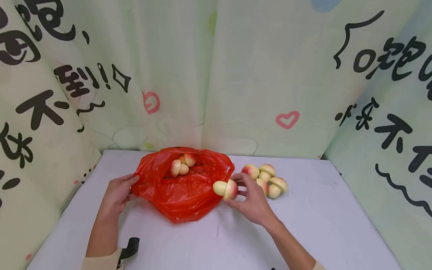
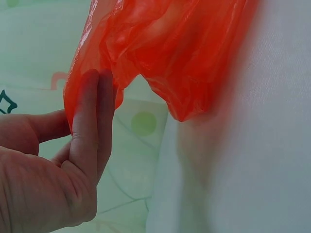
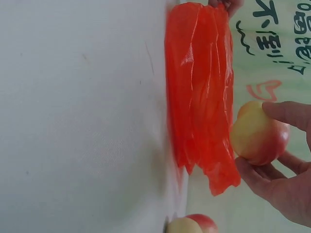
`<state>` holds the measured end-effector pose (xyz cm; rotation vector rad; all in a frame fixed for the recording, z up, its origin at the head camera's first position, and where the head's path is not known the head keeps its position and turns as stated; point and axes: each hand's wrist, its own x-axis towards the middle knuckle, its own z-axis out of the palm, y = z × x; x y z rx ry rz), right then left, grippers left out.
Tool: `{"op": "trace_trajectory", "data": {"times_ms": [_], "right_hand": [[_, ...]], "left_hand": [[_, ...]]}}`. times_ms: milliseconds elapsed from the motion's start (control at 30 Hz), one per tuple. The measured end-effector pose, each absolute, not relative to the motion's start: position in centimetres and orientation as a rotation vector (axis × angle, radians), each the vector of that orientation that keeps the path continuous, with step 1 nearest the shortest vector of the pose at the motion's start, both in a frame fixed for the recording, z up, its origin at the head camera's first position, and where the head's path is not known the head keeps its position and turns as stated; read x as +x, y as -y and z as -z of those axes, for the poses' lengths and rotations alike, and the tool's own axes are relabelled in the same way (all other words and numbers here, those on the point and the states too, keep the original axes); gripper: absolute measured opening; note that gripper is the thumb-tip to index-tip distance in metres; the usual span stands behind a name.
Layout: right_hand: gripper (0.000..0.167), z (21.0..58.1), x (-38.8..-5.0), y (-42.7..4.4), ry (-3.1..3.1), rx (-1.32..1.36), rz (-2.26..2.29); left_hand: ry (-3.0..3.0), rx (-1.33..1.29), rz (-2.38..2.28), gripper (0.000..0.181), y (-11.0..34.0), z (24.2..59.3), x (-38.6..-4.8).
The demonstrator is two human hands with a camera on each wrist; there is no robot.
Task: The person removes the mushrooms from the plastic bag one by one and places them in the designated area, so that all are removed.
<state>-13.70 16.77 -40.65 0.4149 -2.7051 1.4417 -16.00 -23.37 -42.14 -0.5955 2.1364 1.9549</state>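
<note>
At the right edge of the red bag (image 1: 179,204), a mushroom (image 1: 225,189) is being pinched, stem leftward, by the right hand (image 1: 251,202); the left edge, by the left hand (image 1: 116,193).

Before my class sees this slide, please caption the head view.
Left hand grips an open red plastic bag; right hand holds a mushroom-shaped piece near its right side.

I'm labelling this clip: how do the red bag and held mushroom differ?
The red bag is crinkled and translucent; the held mushroom is smooth, cream with a reddish blush. The bag is far larger than the mushroom. The bag rests on the table; the right hand holds the mushroom off the table. Both are gripped: the left hand has the bag's edge.
</note>
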Motion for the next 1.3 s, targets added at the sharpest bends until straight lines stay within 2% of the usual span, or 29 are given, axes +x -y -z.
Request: {"op": "trace_trajectory", "data": {"times_ms": [633,1300], "right_hand": [[0.06,42.5,-12.6,-19.3,2.732,0.303,-1.378],[0.057,44.5,-11.7,-19.6,2.719,0.253,-1.146]], "left_hand": [[-2.13,-0.599,-1.939,0.065,23.2,41.9,-16.0],[-2.137,-0.606,-1.926,0.065,23.1,41.8,-15.7]]}}
